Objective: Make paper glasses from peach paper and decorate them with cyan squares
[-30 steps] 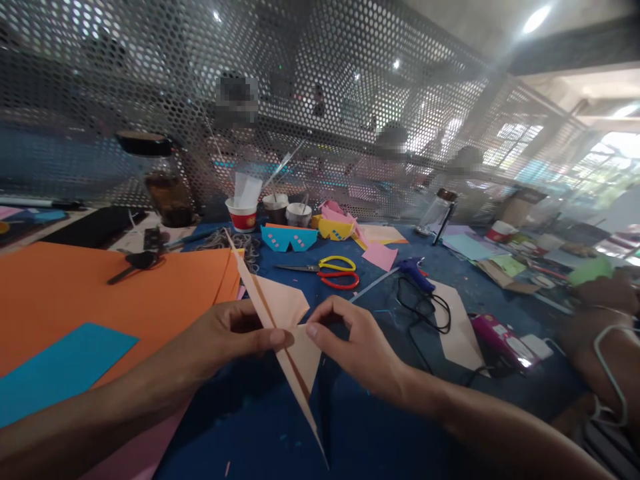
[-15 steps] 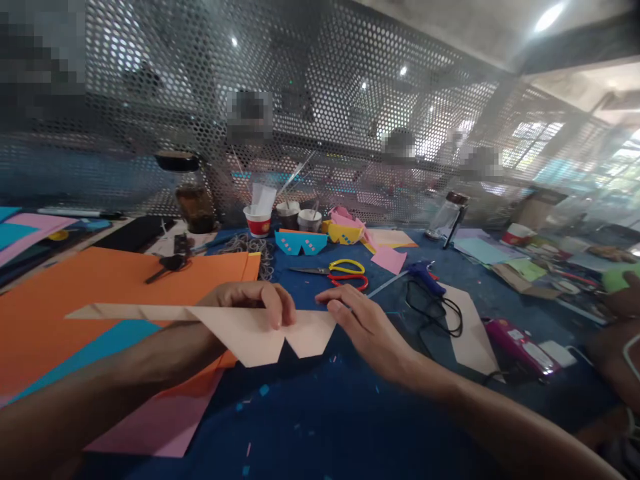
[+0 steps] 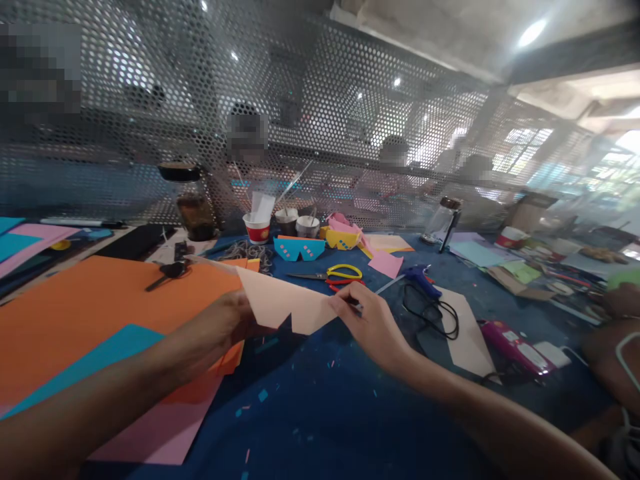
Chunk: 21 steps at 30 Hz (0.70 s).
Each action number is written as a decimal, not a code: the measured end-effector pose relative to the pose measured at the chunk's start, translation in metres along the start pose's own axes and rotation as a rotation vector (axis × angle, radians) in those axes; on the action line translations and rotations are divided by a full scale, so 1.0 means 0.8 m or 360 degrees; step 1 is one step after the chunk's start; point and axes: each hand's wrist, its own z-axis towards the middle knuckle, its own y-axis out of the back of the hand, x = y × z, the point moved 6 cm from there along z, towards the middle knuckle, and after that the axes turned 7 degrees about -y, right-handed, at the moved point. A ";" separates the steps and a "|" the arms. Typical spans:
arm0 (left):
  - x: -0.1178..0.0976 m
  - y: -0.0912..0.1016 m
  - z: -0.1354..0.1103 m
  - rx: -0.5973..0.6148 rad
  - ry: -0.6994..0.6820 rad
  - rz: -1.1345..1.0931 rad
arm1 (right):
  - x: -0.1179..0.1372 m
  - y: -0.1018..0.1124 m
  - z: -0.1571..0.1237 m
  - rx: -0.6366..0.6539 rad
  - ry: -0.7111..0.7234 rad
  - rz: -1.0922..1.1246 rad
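Note:
A peach paper cut-out (image 3: 287, 299), mask-shaped with a V-notch in its lower edge, is held up in front of me above the blue table. A long strip extends from its left end. My left hand (image 3: 235, 319) grips it at the left, with the fingertips partly hidden behind the paper. Thumb and fingers of my right hand (image 3: 369, 321) pinch the right corner. Just beyond it lie scissors (image 3: 344, 272) with yellow and red handles. Farther back stand a similar blue paper piece (image 3: 300, 249) and a yellow one (image 3: 342, 239), both dotted with small squares.
Orange sheets (image 3: 125, 293), with blue and pink paper, cover the left. At right lie a blue glue gun (image 3: 423, 280) with its black cord, another peach sheet (image 3: 465, 333) and a magenta device (image 3: 517, 348). Paper cups (image 3: 257, 231) and a lidded jar (image 3: 193, 207) stand behind.
The cut-out has been lifted and tilted, its strip swinging back. My left hand has moved from over its face to its left end; my right hand has closed on the right corner.

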 end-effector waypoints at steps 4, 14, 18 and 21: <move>0.032 0.005 0.011 0.0067 0.0173 -0.0301 | -0.014 0.003 0.008 -0.0077 -0.0006 -0.0191; 0.060 0.008 0.020 0.0124 0.0145 -0.0356 | -0.029 0.004 0.019 -0.0186 0.0093 -0.0389; 0.060 0.010 0.021 0.0037 0.0125 -0.0264 | -0.027 0.001 0.017 -0.0169 0.0112 -0.0319; 0.067 0.014 0.026 0.0000 0.0139 -0.0256 | -0.027 -0.001 0.015 -0.0132 0.0100 -0.0273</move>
